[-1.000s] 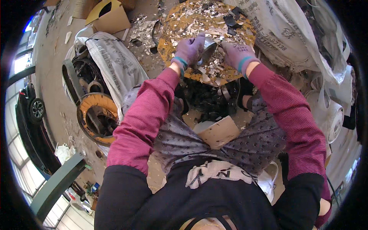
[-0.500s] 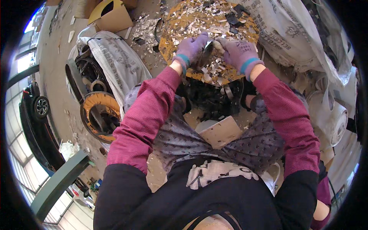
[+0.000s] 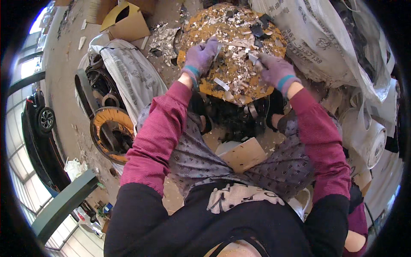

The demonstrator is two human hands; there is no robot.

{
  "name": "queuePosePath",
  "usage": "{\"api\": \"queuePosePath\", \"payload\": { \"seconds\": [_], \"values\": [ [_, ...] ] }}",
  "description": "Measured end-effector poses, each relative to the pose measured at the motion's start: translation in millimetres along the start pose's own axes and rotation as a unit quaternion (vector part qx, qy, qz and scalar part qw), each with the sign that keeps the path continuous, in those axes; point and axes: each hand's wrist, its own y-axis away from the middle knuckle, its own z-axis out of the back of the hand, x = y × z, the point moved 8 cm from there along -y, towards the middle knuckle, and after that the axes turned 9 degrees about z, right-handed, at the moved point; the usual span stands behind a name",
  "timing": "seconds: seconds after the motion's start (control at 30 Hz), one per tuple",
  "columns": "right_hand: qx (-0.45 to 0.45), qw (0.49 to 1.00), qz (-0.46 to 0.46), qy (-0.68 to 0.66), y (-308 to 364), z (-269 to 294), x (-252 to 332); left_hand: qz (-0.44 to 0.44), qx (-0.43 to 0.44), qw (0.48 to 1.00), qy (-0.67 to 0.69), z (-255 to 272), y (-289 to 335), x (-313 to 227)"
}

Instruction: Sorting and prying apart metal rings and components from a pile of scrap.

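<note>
"What has each hand got?"

"The left hand (image 3: 201, 56), gloved, is curled around a thin grey piece (image 3: 218, 51); its edge shows beside the fingers. The right hand (image 3: 277, 72) pinches a small pale strip (image 3: 254, 58). Whether that's a blade or scrap, I can't tell."

"Where are they?"

"Both above the yellowish surface (image 3: 209, 89), piece to the left, strip to the right, a gap between them."

"How would they handle?"

"The piece looks light and stiff to me, possibly sharp along its rim, so I'd hold its broad side. The strip seems light too; I'd pinch the end away from the tip."

"And farther out?"

"White flakes (image 3: 242, 79) litter the surface, probably brittle. Black scraps (image 3: 239, 124) lie below its near edge, and a white sack (image 3: 314, 40) slumps to the right."
</note>
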Motion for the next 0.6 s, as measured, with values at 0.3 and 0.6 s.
{"api": "queuePosePath", "payload": {
  "seconds": [0.3,0.6],
  "values": [
    [-0.158,0.986,0.055,0.025,-5,38,31,-0.153,0.052,0.945,-0.283,-33,17,-19],
    [-0.369,0.903,0.017,-0.219,123,113,13,-0.357,-0.109,0.715,-0.591,-69,83,-26]
  ]
}}
